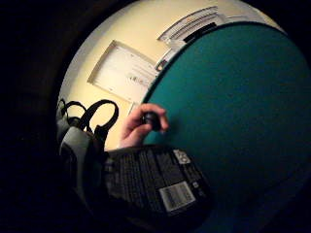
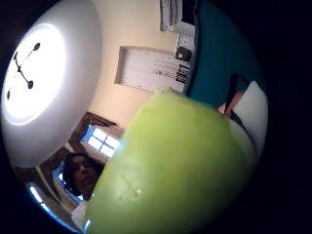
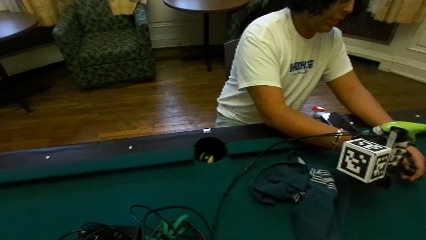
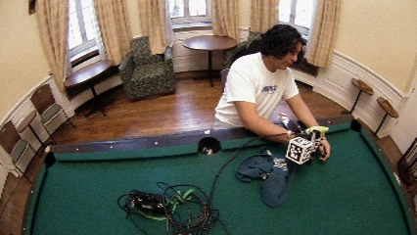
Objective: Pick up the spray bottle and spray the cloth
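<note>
The person leans over the green desk (image 3: 80, 200), right forearm reaching forward and low. The right hand (image 3: 393, 150), the grip, is mostly hidden behind the glove's gear in the outside view, yet it is clenched around the spray bottle (image 3: 403, 129), whose lime-green top pokes up just above it. The thumb-side palm view is filled with that green top; the other palm view shows the bottle's dark labelled body right against the palm. The bare left hand (image 3: 416, 165) touches the bottle from the far side. The dark blue cloth (image 3: 299, 190) lies crumpled on the desk near the grip, apart from it.
</note>
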A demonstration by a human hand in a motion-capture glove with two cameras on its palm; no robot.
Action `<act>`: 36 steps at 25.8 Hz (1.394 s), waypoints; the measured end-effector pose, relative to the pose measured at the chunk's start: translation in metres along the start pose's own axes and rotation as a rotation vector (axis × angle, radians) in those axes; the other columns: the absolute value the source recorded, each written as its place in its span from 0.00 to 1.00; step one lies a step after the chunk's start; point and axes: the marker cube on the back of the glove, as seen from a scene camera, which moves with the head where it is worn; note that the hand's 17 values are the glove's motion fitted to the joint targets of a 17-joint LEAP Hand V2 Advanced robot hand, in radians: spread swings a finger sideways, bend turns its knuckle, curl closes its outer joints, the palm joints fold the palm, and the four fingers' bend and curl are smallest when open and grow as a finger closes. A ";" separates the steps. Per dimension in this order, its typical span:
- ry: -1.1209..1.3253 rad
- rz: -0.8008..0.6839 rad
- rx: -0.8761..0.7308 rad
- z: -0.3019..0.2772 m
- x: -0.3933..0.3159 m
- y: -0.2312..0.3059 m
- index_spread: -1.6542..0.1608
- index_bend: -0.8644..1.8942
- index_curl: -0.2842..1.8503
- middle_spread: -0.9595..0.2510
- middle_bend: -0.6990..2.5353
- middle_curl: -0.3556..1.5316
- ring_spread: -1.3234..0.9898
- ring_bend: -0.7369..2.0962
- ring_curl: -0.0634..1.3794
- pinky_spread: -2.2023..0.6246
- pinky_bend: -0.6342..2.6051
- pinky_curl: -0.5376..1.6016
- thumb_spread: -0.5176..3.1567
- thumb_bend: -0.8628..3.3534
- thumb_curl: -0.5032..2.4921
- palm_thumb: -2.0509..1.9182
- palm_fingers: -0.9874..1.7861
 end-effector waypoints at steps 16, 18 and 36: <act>-0.109 0.090 -0.258 0.013 0.010 -0.018 0.77 0.46 0.41 0.62 0.42 0.48 0.48 0.50 0.37 0.67 0.31 0.43 0.23 0.20 0.45 0.74 0.82; -0.108 0.094 -0.275 0.012 0.010 -0.017 0.77 0.45 0.41 0.62 0.41 0.48 0.48 0.50 0.37 0.68 0.32 0.43 0.23 0.20 0.45 0.74 0.81; 0.060 0.150 -0.340 -0.040 0.018 0.011 0.73 0.36 0.36 0.62 0.35 0.43 0.50 0.43 0.33 0.78 0.26 0.41 0.35 0.20 0.40 0.72 0.67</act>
